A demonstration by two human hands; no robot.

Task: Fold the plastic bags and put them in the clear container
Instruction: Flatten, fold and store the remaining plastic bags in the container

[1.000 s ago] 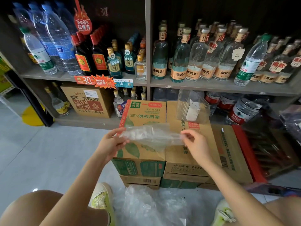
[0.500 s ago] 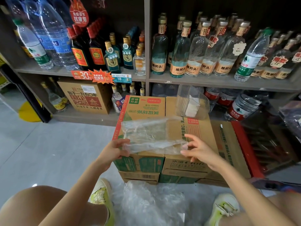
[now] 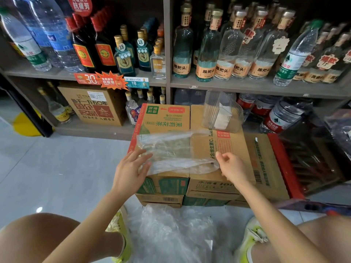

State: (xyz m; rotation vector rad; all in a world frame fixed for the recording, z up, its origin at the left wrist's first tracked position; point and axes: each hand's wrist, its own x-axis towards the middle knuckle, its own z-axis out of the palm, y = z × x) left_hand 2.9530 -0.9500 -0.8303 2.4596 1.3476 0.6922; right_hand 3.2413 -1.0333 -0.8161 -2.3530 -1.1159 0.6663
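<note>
Finds one plastic bag [image 3: 171, 152] spread flat across the tops of two cartons [image 3: 167, 118], not yet folded. Notes left hand [image 3: 131, 171] with straight, spread fingers pressing the bag's near left end. Notes right hand [image 3: 231, 168] at the near right corner, fingers curled; cannot tell whether pinching the film or merely touching it. Locates clear container [image 3: 210, 109] at the back of the right carton, just beyond the bag, with a white item [image 3: 224, 116] inside. Records a heap of further bags [image 3: 171, 230] on the floor [image 3: 57, 168] between the shoes [image 3: 121, 234].

Judges risks as follows:
- Slippery film likely to slide on smooth cardboard on any easing of left-hand pressure.
- Trapped air likely to spring a crease open.
- Careless sweep toward the back liable to knock the light container off the carton.
</note>
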